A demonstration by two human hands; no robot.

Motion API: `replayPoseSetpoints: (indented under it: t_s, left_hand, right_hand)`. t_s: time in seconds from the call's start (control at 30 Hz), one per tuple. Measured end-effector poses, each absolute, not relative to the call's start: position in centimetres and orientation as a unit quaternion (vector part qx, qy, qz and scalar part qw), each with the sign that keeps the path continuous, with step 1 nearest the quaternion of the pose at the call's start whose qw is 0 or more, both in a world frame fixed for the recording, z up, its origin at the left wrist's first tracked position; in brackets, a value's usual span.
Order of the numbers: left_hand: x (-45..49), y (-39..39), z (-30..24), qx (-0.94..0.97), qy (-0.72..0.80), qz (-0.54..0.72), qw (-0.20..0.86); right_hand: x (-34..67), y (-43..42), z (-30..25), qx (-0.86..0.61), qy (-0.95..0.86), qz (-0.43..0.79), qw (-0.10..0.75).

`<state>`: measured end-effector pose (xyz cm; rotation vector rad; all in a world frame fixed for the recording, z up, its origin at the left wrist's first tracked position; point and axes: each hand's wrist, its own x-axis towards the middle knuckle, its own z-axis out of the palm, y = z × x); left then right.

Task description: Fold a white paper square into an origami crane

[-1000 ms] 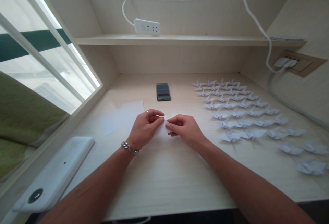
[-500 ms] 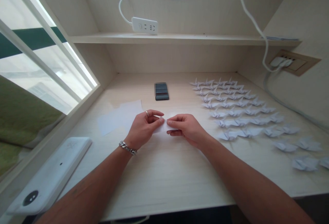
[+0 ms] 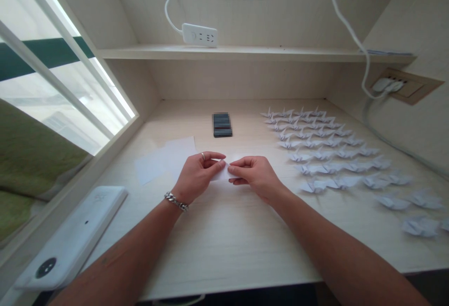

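Note:
Between my two hands, just above the desk point(image 3: 224, 250), is a small folded piece of white paper point(image 3: 221, 174). My left hand point(image 3: 199, 175) pinches its left side between thumb and fingers; a ring and a chain bracelet show on that hand and wrist. At the paper's right side, my right hand point(image 3: 254, 175) grips it the same way. Fingers cover much of the paper, so its folds are hard to make out. Flat white paper sheets point(image 3: 164, 158) lie left of my left hand. Rows of folded paper cranes point(image 3: 319, 144) stand to the right.
A dark, blurred-out box-like object point(image 3: 222, 125) lies behind my hands. A white device point(image 3: 75, 236) sits at the desk's left edge. On the shelf point(image 3: 252, 54) above is a white power strip point(image 3: 199, 35); its cable point(image 3: 345, 20) runs to a wall socket point(image 3: 409, 86).
The whole view has shifted slightly, so things appear a little farther right. Both hands keep their hold on the paper, with almost no change in the fingers.

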<state>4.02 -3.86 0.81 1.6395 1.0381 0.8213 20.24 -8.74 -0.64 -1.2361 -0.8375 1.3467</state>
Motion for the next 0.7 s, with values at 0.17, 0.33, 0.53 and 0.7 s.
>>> replayPoseSetpoints:
  t_s: [0.17, 0.33, 0.53, 0.7]
  left_hand:
    - [3.93, -3.80, 0.66, 0.676, 0.406, 0.336, 0.515]
    - [3.88, -3.83, 0.76, 0.669, 0.418, 0.334, 0.516]
    - [3.90, -3.64, 0.74, 0.653, 0.428, 0.340, 0.523]
    - [3.97, -3.29, 0.31, 0.639, 0.421, 0.345, 0.543]
  right_hand:
    - [20.04, -8.76, -0.74, -0.529, -0.366, 0.542, 0.541]
    - [19.99, -8.96, -0.78, -0.522, -0.389, 0.529, 0.544]
    - [19.91, -9.13, -0.79, -0.516, -0.412, 0.529, 0.533]
    - [19.89, -9.02, -0.92, -0.516, -0.409, 0.533, 0.532]
